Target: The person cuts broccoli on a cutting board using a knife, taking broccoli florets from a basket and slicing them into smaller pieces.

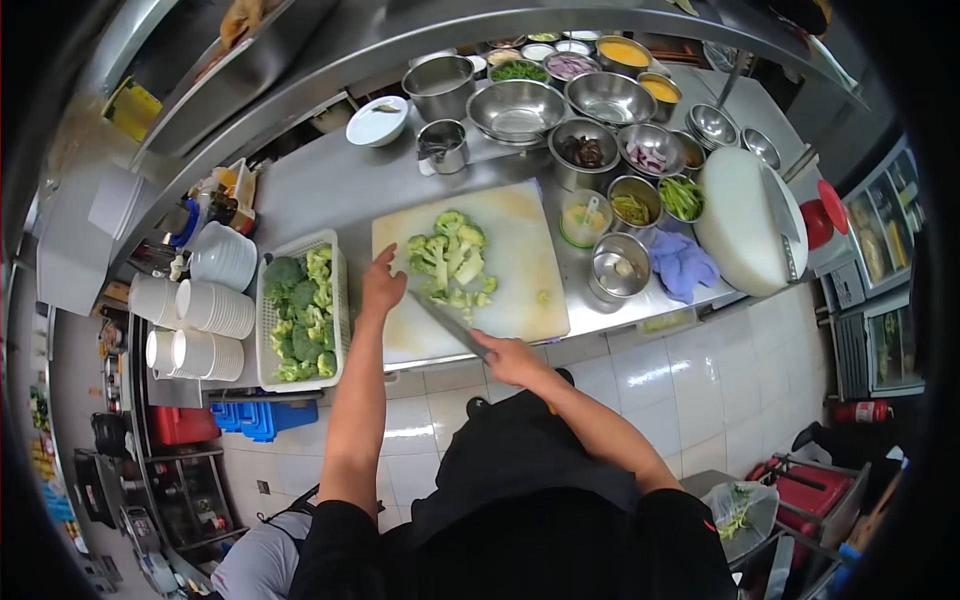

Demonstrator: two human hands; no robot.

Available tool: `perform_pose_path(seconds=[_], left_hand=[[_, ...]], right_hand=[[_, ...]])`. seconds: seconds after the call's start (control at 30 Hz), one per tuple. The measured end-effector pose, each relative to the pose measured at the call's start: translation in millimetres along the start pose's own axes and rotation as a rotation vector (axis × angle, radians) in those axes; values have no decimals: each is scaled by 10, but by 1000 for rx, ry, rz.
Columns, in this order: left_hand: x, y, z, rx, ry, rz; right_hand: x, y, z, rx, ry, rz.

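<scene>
My right hand (512,359) grips the handle of a kitchen knife (442,320) at the front edge of the white cutting board (530,250). The blade points up and left, its tip close to the cut broccoli (460,248). Those pieces lie in a loose pile mid-board, cut faces showing, with small crumbs toward the knife. Over the board's left edge, my left hand (382,287) is empty with its fingers apart, just left of the blade tip. Beside my left forearm stands a white plastic basket (341,300) full of broccoli florets (300,310).
Stacked white bowls (215,310) stand at the far left. Behind and right of the board are steel bowls (516,105) with several ingredients, a purple cloth (682,264) and a thick round chopping block (735,220) with a cleaver lying on it. A metal shelf (400,60) crosses overhead.
</scene>
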State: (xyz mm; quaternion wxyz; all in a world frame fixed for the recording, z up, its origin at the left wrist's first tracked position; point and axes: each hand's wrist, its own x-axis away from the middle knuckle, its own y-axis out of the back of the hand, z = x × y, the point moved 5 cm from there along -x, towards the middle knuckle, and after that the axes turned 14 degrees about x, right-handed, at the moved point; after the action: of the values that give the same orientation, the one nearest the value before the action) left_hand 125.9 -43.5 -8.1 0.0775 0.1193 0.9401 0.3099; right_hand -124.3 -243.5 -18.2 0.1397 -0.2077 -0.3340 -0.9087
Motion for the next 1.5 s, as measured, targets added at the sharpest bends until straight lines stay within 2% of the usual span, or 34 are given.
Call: perform_pose_path(seconds=[0.07, 0.13, 0.17, 0.27, 0.33, 0.47, 0.53, 0.57, 0.63, 0.73, 0.8, 1.1, 1.23, 1.33, 1.4, 1.43, 1.5], left_hand=[[-58, -99, 101, 31, 51, 64], [-115, -214, 261, 56, 77, 109], [-128, -313, 357, 179, 148, 106], [-112, -520, 566, 475, 149, 85], [-19, -415, 484, 433, 143, -35], [413, -5, 327, 526, 98, -199], [728, 111, 314, 742, 346, -207], [817, 149, 312, 741, 354, -214], [969, 201, 404, 838, 501, -233], [1090, 193, 474, 819, 575, -259], [1138, 163, 520, 797, 550, -277], [1125, 35, 601, 526, 282, -259], [1085, 19, 506, 477, 234, -242], [997, 65, 393, 414, 250, -236], [1037, 118, 409, 365, 376, -295], [1026, 128, 396, 365, 372, -296], [969, 139, 368, 275, 489, -278]], right_hand=[[112, 114, -74, -25, 7, -64], [333, 222, -30, -96, -106, 34], [318, 181, -60, -97, -106, 34], [242, 3, -178, 59, -34, -79], [268, 34, -134, 211, 123, -282], [623, 219, 88, 186, 140, -260], [708, 204, 142, 252, 152, -313], [720, 192, 177, 252, 155, -303], [701, 163, 298, 371, 167, -277], [719, 160, 471, 446, 203, -238], [673, 89, 458, 482, 222, -236], [603, 8, 488, 554, 229, -270], [526, -81, 423, 573, 206, -312], [470, -55, 337, 573, 211, -298], [466, -3, 314, 565, 193, -267], [477, 27, 319, 555, 169, -233], [553, 121, 387, 568, 156, -222]])
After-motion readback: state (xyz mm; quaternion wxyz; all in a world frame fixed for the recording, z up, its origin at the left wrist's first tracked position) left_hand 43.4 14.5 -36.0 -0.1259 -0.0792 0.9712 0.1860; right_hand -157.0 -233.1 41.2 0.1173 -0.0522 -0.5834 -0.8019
